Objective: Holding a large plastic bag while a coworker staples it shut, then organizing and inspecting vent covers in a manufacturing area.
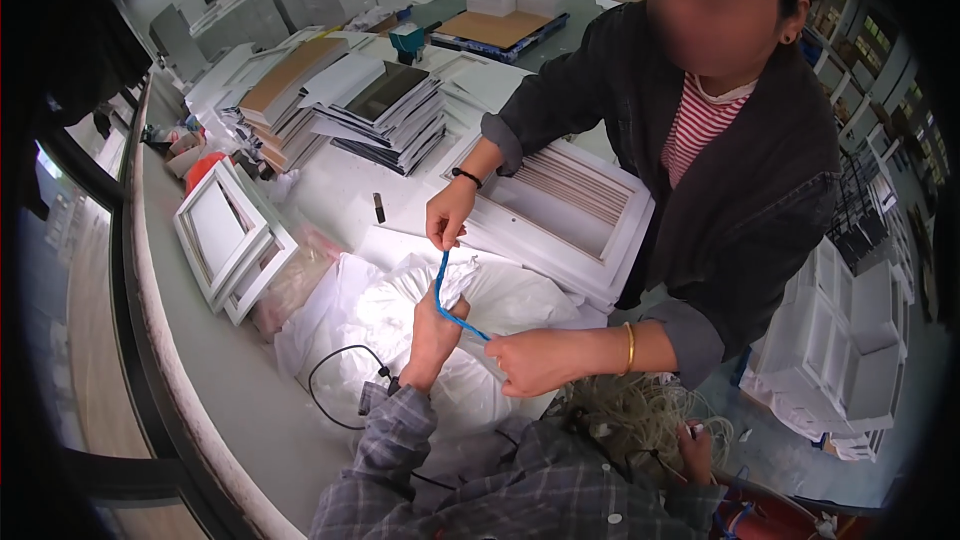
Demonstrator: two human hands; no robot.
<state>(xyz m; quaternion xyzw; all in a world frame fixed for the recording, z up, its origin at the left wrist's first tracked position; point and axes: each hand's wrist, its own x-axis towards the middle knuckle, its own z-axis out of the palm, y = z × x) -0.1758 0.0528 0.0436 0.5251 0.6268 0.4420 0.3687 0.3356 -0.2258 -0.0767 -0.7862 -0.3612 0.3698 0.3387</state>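
Note:
My left hand [432, 330], in a plaid sleeve, is closed around the gathered neck of a white plastic bag [390, 315] lying on the table. A blue cord [443, 290] loops around that neck. A co-worker in a dark jacket stands across from me and pulls the cord's two ends, one hand [450, 215] above the bag and the other hand [540, 360] beside my left hand. My right hand [696, 452] is low at the right, its fingers in a tangle of pale strings [625, 420].
White picture frames [225, 235] lean at the table's left edge. Stacks of flat boards [390, 110] fill the far side, and a large white slatted frame [570, 200] lies in front of the co-worker. A black cable [335, 380] loops beside the bag. White bins [850, 340] stand at right.

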